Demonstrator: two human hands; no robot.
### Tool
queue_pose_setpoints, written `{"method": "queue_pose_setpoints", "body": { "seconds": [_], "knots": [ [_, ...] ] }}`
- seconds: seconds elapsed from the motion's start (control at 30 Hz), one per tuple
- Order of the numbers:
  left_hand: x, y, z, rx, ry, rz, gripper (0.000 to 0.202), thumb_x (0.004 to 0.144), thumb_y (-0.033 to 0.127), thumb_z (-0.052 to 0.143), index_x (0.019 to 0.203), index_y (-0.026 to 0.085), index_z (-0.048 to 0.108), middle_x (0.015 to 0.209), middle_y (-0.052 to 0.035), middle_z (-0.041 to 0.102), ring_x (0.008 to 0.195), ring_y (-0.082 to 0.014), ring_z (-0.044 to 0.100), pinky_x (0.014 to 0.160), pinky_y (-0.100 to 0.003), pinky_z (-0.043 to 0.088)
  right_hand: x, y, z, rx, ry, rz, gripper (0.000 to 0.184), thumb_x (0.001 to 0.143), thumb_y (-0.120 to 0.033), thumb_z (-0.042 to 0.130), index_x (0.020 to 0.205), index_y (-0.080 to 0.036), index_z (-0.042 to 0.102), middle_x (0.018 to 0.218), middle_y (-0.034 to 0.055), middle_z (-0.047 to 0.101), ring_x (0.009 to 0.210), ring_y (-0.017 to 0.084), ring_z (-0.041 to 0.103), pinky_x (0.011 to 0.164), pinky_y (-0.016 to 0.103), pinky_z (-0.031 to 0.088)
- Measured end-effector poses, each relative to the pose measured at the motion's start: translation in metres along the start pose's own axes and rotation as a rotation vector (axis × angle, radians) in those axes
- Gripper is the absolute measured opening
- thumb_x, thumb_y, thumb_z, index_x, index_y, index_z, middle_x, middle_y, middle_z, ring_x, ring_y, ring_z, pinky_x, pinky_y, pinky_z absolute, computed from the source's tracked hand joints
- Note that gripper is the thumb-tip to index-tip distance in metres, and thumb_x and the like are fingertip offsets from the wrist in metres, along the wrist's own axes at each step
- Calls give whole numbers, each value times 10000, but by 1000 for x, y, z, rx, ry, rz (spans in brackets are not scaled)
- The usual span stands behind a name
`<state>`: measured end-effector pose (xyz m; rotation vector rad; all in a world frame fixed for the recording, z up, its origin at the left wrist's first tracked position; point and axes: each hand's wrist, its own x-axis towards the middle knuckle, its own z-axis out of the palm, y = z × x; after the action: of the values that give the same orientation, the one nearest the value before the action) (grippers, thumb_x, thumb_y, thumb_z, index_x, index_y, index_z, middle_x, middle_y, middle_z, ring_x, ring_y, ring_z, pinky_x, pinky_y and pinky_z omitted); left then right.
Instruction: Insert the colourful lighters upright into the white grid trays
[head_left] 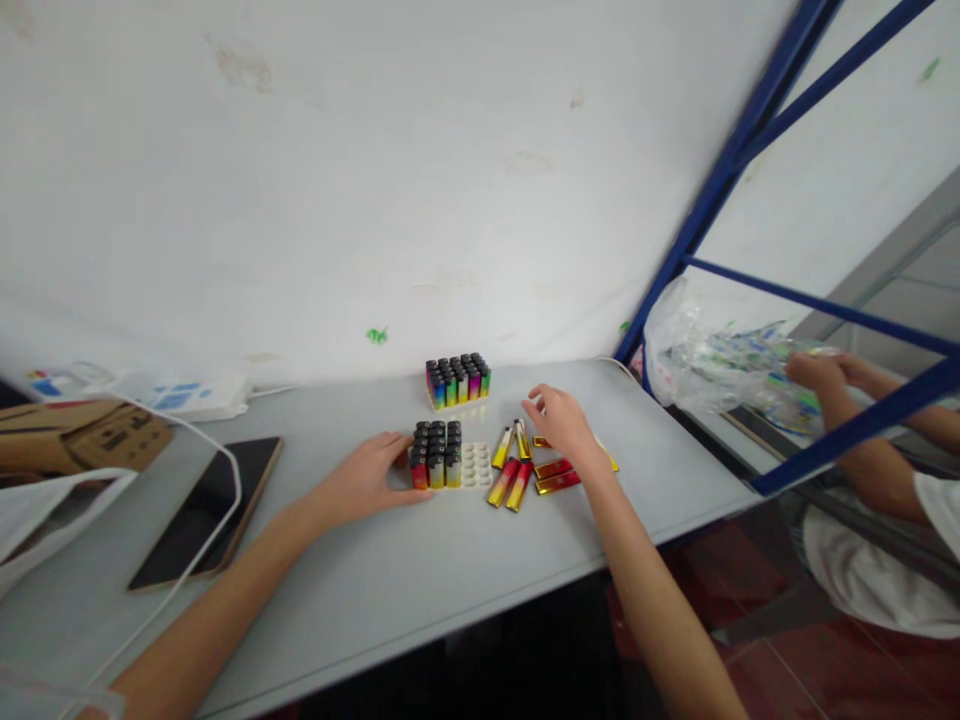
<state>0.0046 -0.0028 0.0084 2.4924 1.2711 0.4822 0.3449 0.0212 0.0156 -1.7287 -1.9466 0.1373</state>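
My left hand (367,477) is wrapped round the left end of a white lighter tray (475,468), thumb at the front and fingers behind. Upright lighters (437,462) with black tops and red or yellow bodies fill the tray's left part, while holes show at its right. My right hand (561,422) hovers just above the loose lighters, fingers loosely bent and apart, with nothing visible in them. Several red and gold lighters (519,485) lie on the table beside the tray, and others (559,482) are partly under my right wrist.
Against the wall stands a full block of rainbow lighters (459,384). To the left are a dark tablet (210,510), a white cable, a cardboard box (82,440) and a power strip (199,395). Beyond a blue metal frame (705,215), another person's hands (821,372) handle a plastic bag.
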Motion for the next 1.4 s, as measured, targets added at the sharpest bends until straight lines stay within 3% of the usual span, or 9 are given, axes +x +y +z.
{"method": "queue_pose_setpoints", "body": {
  "seconds": [0.17,0.4,0.53,0.7,0.9,1.0,1.1,1.2,1.4],
  "knots": [
    [1,0,0,-4,-3,23,527,754,705,733,911,207,660,937,-89,699,864,-298,648,804,-399,525,9,11,19,-32,-213,19,338,976,-376,672,1218,-139,677,921,115,772,913,241,712,822,311,478],
    [1,2,0,-12,5,13,535,738,688,749,936,198,670,950,-94,701,877,-311,654,819,-408,525,8,9,26,43,-167,-15,278,964,-444,681,929,-171,714,881,92,756,818,200,675,778,300,479],
    [0,-1,2,-7,1,30,581,752,714,738,993,189,675,988,-103,703,908,-317,654,847,-414,520,7,5,29,18,-194,-67,213,909,-368,735,875,-164,682,910,93,741,856,199,655,800,303,464],
    [0,-5,4,0,-5,28,572,756,726,729,960,194,673,945,-92,688,875,-299,642,820,-398,515,9,-4,29,430,-76,-57,270,1035,-447,493,1090,-199,584,827,24,755,695,162,647,721,286,473],
    [-1,-4,3,-14,-4,18,588,741,723,742,991,195,677,970,-96,691,888,-298,641,833,-402,520,17,-23,32,784,-8,-66,437,986,-633,463,1163,-236,510,731,-46,655,546,129,556,590,255,453],
    [-1,-2,2,1,-15,18,566,763,700,742,989,186,668,983,-102,685,908,-300,638,841,-400,518,16,-35,37,817,-27,-30,426,987,-652,439,1089,-246,515,676,-76,570,503,114,451,537,238,392],
    [-1,0,1,8,-22,24,531,773,676,749,966,189,660,976,-96,685,915,-301,638,838,-394,513,8,-45,41,692,42,-37,434,991,-636,453,859,-229,529,639,-65,475,578,126,425,562,245,345],
    [-1,0,1,3,-6,25,536,761,686,753,965,199,664,982,-89,695,906,-303,646,832,-393,511,-2,-53,45,596,72,-50,517,974,-623,480,650,-225,414,606,-52,383,592,126,366,559,264,283],
    [-1,1,0,8,-18,27,521,765,678,756,948,201,655,979,-87,694,907,-305,645,815,-384,506,-8,-56,43,601,95,7,408,890,-466,491,593,-245,319,563,-51,319,555,120,304,541,283,220]
  ]
}}
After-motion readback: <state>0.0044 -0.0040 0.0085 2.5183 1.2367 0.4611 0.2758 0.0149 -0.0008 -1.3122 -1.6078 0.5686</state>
